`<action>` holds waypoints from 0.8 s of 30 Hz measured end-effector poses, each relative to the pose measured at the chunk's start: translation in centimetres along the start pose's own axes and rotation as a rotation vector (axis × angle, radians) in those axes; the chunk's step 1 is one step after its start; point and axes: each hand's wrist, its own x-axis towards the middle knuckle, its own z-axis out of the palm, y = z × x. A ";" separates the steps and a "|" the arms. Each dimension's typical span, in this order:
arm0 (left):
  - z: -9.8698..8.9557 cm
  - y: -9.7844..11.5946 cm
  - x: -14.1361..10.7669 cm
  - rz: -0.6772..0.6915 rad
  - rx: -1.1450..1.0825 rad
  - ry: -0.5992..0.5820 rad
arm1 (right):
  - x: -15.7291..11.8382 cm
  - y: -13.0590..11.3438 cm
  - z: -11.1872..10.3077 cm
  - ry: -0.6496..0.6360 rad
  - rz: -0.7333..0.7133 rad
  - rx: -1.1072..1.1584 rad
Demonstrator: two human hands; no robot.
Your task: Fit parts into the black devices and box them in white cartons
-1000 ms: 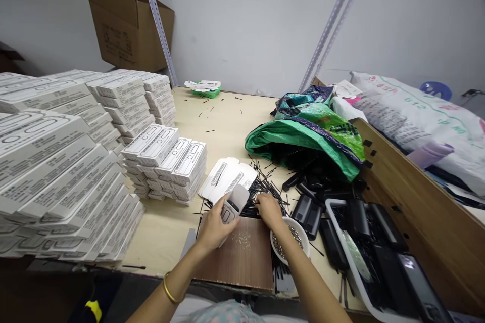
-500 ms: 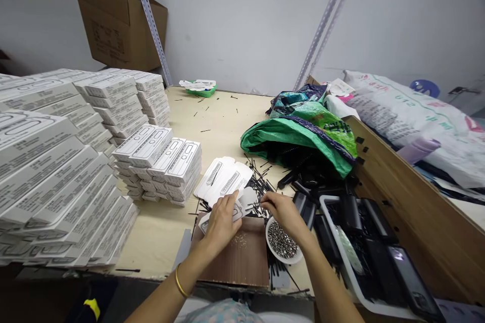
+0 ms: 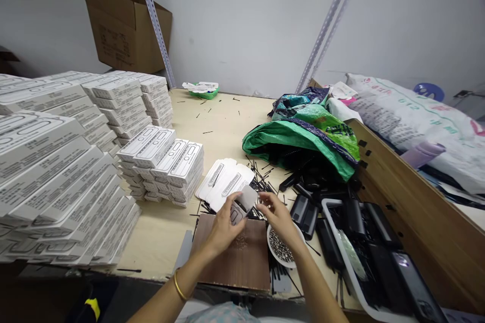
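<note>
My left hand (image 3: pixel 224 229) is wrapped round a small white box (image 3: pixel 239 212), tilted above the brown board (image 3: pixel 235 262), with its end flap raised. Close to the flap's right edge is my right hand (image 3: pixel 278 214), its fingers curved and apart, with nothing visible in them. Below my right hand stands a white bowl (image 3: pixel 270 242) of small metal screws. Flat white cartons (image 3: pixel 227 181) lie behind the board, beside a scatter of thin black pieces (image 3: pixel 261 181).
Stacked white boxes (image 3: pixel 182 166) fill the left side. A green bag (image 3: pixel 273 138) lies at centre right. A white tray (image 3: pixel 354 277) of black devices stands before a wooden partition (image 3: pixel 401 196).
The small box in my left hand has turned and now shows its open end and raised flap. My right hand's fingers have spread from a pinch.
</note>
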 end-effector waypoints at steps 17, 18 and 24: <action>1.1 0.2 -0.5 -0.116 -0.173 0.032 | -1.6 -1.8 7.7 0.325 -0.221 0.041; 1.2 0.2 -0.4 -0.111 -0.174 0.027 | -1.3 -1.7 7.5 0.339 -0.215 0.030; 1.3 -0.1 0.0 -0.124 -0.146 0.032 | -0.8 -1.0 7.2 0.318 -0.255 -0.065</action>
